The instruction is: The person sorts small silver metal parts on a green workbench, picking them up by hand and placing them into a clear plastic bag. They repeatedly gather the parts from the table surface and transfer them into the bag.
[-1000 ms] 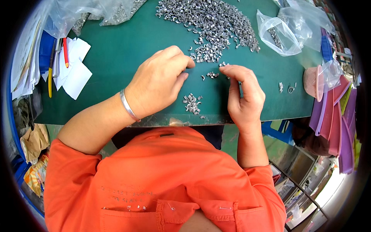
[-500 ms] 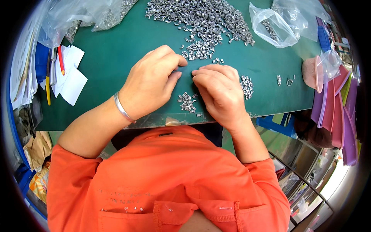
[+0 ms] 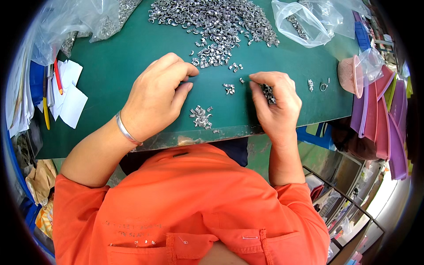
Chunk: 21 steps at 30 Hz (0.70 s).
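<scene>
My left hand (image 3: 155, 92), wearing a silver bangle (image 3: 125, 128), hovers over the green tabletop with index finger and thumb apart and nothing visible between them. My right hand (image 3: 281, 100) is also open, its index fingertip near one tiny metal piece (image 3: 241, 80). Between the hands lies a little cluster of shiny metal pieces (image 3: 229, 88). A small heap of curved metal pieces (image 3: 201, 117) sits close to the table's near edge. Another small heap (image 3: 268, 94) is partly hidden by my right hand. Beyond, a large pile of curved grey metal pieces (image 3: 216, 24) spreads out.
On the right are a ring-shaped piece (image 3: 323, 87), a pink cup (image 3: 349, 76) and stacked pink and purple trays (image 3: 373, 119). A clear plastic bag (image 3: 304, 26) lies at the far right. White papers (image 3: 73, 104) and pens lie left, below plastic bags (image 3: 75, 22).
My right hand has moved right, away from my left, over the small heap there. The cluster between the hands is now visible. The whole view has shifted slightly.
</scene>
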Motion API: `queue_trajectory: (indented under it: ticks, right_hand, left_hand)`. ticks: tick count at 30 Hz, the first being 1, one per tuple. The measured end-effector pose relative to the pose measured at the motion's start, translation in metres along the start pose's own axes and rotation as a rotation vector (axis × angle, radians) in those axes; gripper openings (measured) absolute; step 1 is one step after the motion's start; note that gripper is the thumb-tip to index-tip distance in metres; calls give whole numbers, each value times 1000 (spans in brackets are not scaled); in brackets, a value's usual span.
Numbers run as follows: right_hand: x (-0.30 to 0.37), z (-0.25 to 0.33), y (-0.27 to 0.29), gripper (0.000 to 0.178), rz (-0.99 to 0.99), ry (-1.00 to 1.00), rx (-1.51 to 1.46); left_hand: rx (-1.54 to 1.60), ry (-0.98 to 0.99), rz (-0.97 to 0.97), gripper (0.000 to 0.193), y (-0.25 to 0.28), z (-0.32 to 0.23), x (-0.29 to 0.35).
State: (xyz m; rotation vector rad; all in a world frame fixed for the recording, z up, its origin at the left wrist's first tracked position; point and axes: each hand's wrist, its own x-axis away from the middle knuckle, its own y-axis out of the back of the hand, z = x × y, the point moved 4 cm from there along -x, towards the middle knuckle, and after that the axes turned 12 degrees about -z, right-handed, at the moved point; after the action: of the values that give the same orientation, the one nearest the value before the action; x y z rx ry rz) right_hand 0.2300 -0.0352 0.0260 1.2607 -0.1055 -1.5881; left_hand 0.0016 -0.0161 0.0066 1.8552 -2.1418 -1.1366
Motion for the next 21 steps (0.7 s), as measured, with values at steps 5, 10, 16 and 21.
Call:
queue_trajectory:
  ticks: [5,10,16,21]
  right_hand:
    - [4,2,-12,21,87,46,17]
    - [8,25,-21,22,92,88,-215]
    - [1,25,-26,20,90,95,-171]
    - [-12,1,-26,18,16,3,0]
  left_hand:
    - [-17,3,9,25,1,0,1]
    - [-10,-2,0,25,0,0,1]
    - [7,-1,-4,25,1,0,0]
    - [15,9,5,24,1,0,1]
